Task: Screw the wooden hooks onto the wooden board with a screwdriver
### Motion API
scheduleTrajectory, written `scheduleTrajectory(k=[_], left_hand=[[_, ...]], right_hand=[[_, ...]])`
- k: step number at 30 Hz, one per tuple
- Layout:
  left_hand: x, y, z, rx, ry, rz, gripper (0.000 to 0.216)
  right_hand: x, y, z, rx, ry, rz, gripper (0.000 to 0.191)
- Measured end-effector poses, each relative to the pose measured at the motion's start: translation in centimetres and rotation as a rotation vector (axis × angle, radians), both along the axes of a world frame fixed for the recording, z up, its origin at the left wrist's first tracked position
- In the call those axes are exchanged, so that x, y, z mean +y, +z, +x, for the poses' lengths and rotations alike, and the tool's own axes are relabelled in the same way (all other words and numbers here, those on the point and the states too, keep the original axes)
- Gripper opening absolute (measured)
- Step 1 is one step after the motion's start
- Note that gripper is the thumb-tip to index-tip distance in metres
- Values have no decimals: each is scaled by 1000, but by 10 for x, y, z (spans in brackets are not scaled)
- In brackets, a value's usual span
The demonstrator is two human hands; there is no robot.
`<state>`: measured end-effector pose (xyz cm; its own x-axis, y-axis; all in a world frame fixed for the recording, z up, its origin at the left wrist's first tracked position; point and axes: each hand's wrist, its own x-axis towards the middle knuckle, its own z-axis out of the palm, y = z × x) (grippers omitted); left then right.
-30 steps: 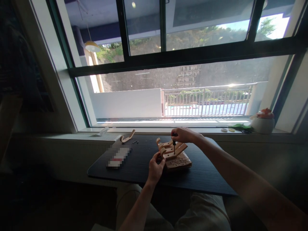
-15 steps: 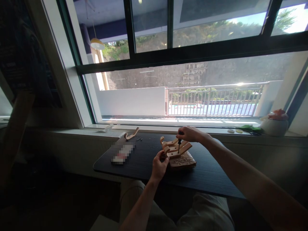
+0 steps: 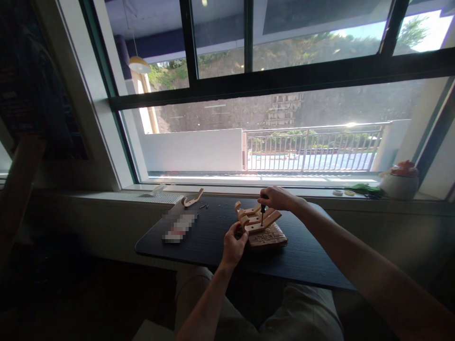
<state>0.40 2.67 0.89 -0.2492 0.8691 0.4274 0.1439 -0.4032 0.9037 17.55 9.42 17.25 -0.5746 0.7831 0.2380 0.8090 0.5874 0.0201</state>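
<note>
My right hand is closed around the handle of a screwdriver, held upright with its tip down on the nearest wooden hook. Curved and pale, that hook lies beside other similar hooks on a carved brown wooden board. With thumb and fingers, my left hand grips the curled end of the nearest hook at the board's left side. Part of the grip is hidden behind the hook and hand.
The dark table also carries a loose wooden hook, a few screws and a blurred-out flat object. Beyond its far edge is a windowsill with a white pot and green leaves.
The whole view has shifted slightly, so everything sits a little further left. Both hands keep their holds, and the screwdriver stays upright on the same hook.
</note>
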Motion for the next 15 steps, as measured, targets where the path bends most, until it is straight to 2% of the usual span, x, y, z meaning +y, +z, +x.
scheduleTrajectory(k=[10,15], left_hand=[[-1,1,0,-3,8,7,30],[-2,2,0,8,-5,12,30]], right_hand=[[1,4,1,1,30,-29,25],[-1,3,0,6,13,-41,31]])
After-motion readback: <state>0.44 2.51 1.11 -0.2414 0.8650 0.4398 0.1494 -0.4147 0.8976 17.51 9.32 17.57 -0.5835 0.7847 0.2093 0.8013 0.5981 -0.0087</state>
